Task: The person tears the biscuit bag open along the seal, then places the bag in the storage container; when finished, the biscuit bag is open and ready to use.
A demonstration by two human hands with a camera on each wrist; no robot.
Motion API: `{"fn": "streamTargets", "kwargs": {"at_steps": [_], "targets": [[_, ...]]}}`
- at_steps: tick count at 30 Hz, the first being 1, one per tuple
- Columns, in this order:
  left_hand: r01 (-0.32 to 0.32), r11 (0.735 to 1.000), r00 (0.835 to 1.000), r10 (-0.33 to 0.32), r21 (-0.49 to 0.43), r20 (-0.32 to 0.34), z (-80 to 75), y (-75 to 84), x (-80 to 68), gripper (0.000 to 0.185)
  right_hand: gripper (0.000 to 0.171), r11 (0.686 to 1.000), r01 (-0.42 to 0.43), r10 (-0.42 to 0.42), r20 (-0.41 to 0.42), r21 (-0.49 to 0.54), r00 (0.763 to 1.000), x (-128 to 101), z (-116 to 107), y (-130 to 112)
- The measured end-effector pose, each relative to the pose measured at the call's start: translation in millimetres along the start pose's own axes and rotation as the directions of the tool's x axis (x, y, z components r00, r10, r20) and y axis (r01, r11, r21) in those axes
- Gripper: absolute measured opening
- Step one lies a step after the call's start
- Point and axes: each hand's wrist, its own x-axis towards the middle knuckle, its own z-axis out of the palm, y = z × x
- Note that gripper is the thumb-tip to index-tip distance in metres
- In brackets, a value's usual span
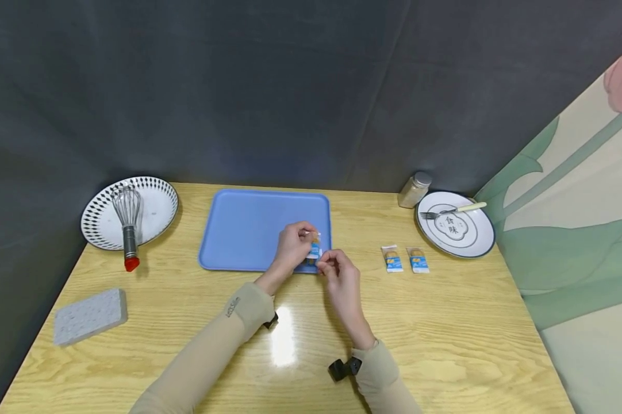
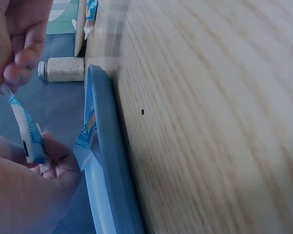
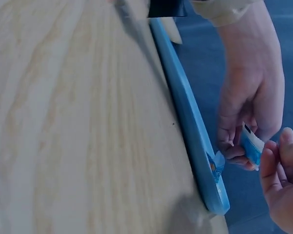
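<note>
Both hands hold one small blue-and-white snack packet (image 1: 314, 250) just above the near right corner of the blue tray (image 1: 249, 230). My left hand (image 1: 306, 240) pinches its upper end and my right hand (image 1: 325, 263) pinches its lower edge. The left wrist view shows the packet (image 2: 29, 139) edge-on between the left fingers (image 2: 53, 168) and the right fingers (image 2: 19, 58). In the right wrist view the packet (image 3: 251, 146) sits between both hands. A second packet (image 3: 216, 165) lies on the tray by its rim (image 3: 185, 112).
Two more packets (image 1: 392, 259) (image 1: 418, 260) lie right of the tray. Behind them stand a plate with a fork (image 1: 456, 230) and a spice jar (image 1: 413, 190). At the left are a patterned plate (image 1: 156, 207) with a whisk (image 1: 129, 230) and a grey sponge (image 1: 90, 315).
</note>
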Motion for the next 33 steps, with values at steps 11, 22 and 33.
{"fn": "streamTargets", "kwargs": {"at_steps": [11,22,33], "targets": [[0.021,0.933,0.982,-0.087,-0.360,-0.168,-12.2,2.8,14.4,0.013,0.049,0.999,-0.047,0.046,-0.009,-0.026,0.999,47.4,-8.5,6.4],[0.096,0.867,0.982,-0.163,-0.488,-0.095,-18.2,-6.9,22.0,0.011,0.010,0.985,-0.120,0.136,0.133,-0.121,0.982,94.0,-9.0,23.1],[0.036,0.996,0.998,-0.032,0.084,-0.046,-34.5,-20.3,28.9,0.006,0.002,0.898,0.010,0.125,0.278,-0.439,0.952,115.2,-2.7,35.6]]}}
